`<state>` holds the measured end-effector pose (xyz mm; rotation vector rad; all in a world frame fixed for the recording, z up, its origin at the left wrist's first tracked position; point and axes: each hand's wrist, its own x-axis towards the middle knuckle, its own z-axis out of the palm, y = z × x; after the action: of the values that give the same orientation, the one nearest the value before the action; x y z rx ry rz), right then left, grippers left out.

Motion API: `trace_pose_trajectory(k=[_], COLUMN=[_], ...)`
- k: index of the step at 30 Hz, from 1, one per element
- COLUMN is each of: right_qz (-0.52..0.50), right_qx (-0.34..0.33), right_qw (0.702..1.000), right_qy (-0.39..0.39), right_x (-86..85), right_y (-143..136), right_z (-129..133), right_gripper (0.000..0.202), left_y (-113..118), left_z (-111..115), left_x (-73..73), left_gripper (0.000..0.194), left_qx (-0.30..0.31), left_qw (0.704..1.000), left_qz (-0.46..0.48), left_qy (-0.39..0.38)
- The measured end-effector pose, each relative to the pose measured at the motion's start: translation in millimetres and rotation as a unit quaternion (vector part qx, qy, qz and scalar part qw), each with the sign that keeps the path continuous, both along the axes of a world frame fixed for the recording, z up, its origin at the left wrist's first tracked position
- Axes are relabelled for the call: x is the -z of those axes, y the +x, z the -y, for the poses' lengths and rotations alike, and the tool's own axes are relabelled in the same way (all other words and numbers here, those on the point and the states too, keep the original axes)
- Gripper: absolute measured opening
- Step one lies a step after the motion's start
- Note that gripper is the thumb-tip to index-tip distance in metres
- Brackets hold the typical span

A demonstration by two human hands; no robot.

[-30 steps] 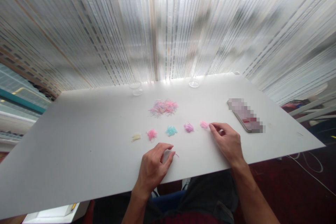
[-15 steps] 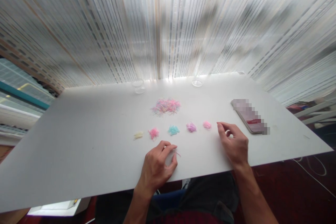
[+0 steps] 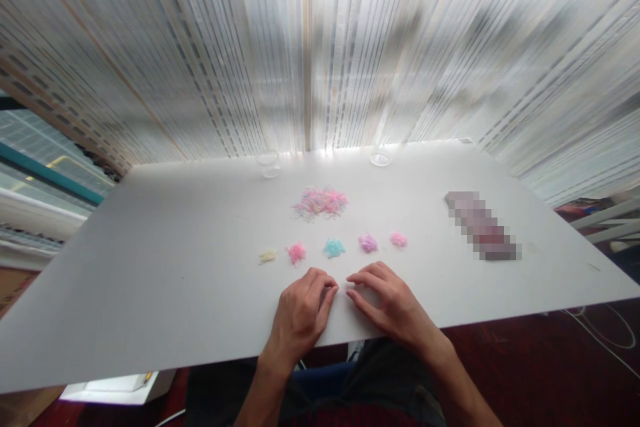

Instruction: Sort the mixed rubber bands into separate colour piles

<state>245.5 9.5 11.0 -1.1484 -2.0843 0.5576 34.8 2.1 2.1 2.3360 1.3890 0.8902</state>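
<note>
My left hand (image 3: 301,307) rests near the table's front edge with thumb and fingertips pinched together. The thin pink strand in its pinch is almost wholly hidden by the fingers. Just to its right, my right hand (image 3: 387,300) faces it, thumb and fingers apart, nothing visible between them. Beyond both hands lies a row of small piles of thin strands: pale yellow (image 3: 267,255), bright pink (image 3: 297,253), turquoise (image 3: 335,247), purple (image 3: 369,243) and light pink (image 3: 399,239). Farther back spreads a larger mixed-colour pile (image 3: 321,203).
A clear cup (image 3: 269,165) and a clear round lid (image 3: 381,158) sit at the back of the white table (image 3: 175,307). On the right lies a blurred-out phone (image 3: 483,227). Striped blinds (image 3: 320,47) hang behind the table.
My right hand has come from beside the light pink pile to beside my left hand, its fingers parting. My left hand's fingertips have closed together, and the strand's end no longer shows.
</note>
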Motion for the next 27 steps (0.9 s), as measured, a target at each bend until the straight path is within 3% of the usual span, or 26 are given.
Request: trace_pose_trajectory(k=[14, 27], right_qz=[-0.044, -0.051], right_qx=[0.001, 0.024], right_qw=[0.999, 0.998], right_qy=[-0.008, 0.006], right_x=[10.7, 8.6], right_y=[-7.5, -8.4], right_z=[-3.4, -3.3], right_gripper=[0.012, 0.012], left_y=[-1.8, -1.2], left_z=[0.7, 1.3], left_x=[0.9, 0.7], left_gripper=[0.01, 0.01], left_qx=[-0.015, -0.022], left_qw=[0.998, 0.997], left_qz=[0.061, 0.07], left_qy=[-0.006, -0.005])
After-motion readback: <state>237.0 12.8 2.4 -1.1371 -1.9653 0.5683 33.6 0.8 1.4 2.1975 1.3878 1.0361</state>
